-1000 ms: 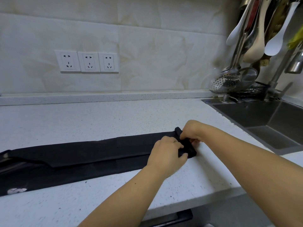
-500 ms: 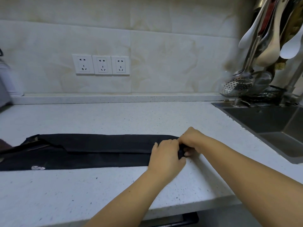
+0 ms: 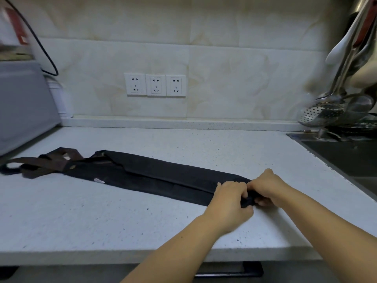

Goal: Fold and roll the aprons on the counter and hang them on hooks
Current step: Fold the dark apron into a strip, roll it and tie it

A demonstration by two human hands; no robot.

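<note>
1. Left hand (image 3: 228,203) and right hand (image 3: 267,185) curl their fingers round the bunched end of the long folded black cloth apron (image 3: 163,176), nearest the dark steel sink (image 3: 346,158).
2. Sink's contents cannot be told.
3. Apron stretches away from the sink along the white speckled counter (image 3: 122,211).

Apron (image 3: 155,176): rolled end hidden beneath the fingers (image 3: 235,187). Hanging utensils (image 3: 346,58), up right of the fingers: blurred, cut by edge. Grey object (image 3: 20,103), far left: blurred, cropped.

Left hand (image 3: 230,203) and right hand (image 3: 267,186) close together, knuckles up, both curled, pinching the apron (image 3: 163,176) end
</note>
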